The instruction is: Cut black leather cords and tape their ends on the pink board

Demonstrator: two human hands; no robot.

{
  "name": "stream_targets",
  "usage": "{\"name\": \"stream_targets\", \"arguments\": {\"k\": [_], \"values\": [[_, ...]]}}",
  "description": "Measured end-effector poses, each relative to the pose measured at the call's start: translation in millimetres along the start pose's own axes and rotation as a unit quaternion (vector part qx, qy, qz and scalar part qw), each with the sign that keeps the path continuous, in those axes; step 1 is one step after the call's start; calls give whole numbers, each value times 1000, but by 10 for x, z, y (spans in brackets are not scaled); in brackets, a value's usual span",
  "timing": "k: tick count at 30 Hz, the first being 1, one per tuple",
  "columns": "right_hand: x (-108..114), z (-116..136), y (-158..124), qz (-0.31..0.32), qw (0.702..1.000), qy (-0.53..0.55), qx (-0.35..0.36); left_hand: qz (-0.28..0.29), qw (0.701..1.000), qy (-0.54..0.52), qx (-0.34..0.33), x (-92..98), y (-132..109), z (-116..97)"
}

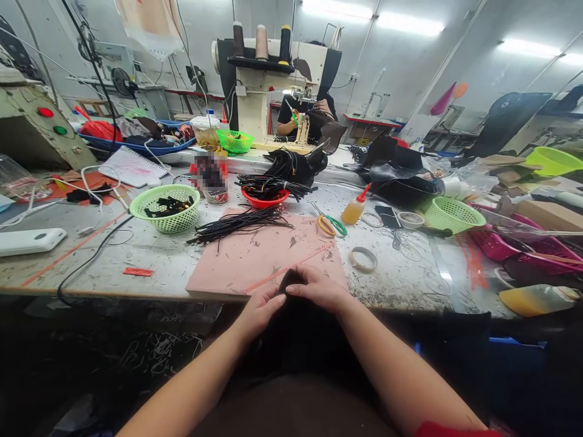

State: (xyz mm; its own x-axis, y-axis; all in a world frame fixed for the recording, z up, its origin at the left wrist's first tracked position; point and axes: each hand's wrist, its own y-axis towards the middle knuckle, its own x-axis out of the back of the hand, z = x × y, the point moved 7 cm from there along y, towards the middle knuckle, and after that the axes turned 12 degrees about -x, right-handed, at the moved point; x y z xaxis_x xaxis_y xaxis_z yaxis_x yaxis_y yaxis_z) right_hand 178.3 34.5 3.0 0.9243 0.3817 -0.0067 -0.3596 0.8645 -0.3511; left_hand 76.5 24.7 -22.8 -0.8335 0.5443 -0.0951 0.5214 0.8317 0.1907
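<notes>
Both hands meet at the front edge of the bench, thumbs almost touching, around a small black piece [288,280] that looks like leather or fabric. My left hand [263,308] pinches its left side, while my right hand [316,288] grips it from the right. Much of the piece is hidden by the fingers and dark clothing behind. Just beyond lies a pink board [273,255] with a thin red strip on it. A bundle of black cords [239,224] rests across the board's far left part. Scissors [331,225] with orange and green handles lie at its far right.
A green basket [164,209] of black pieces stands left; a red bowl [266,199] under more cords stands behind. To the right are a glue bottle [355,206], a tape roll [363,259] and another green basket [453,213]. A co-worker [307,118] sits behind a sewing machine [255,85].
</notes>
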Motion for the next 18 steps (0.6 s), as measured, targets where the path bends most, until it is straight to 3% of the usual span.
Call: {"name": "stream_targets", "arguments": {"k": [4,9,12,15,18], "values": [[19,-13,-10,-66,998,3,-3,18,998,53,-39,-32,43,-102],[-28,55,-75,-156,986,29,48,58,991,104,-63,-79,47,-188],[28,135,-166,-178,981,-58,48,72,988,131,-47,-84,16,-214],[357,194,-391,-281,925,-255,18,91,983,150,-47,-106,-32,-307],[822,-65,-714,-364,821,-410,-159,133,972,178,-74,-167,-109,-457]]}}
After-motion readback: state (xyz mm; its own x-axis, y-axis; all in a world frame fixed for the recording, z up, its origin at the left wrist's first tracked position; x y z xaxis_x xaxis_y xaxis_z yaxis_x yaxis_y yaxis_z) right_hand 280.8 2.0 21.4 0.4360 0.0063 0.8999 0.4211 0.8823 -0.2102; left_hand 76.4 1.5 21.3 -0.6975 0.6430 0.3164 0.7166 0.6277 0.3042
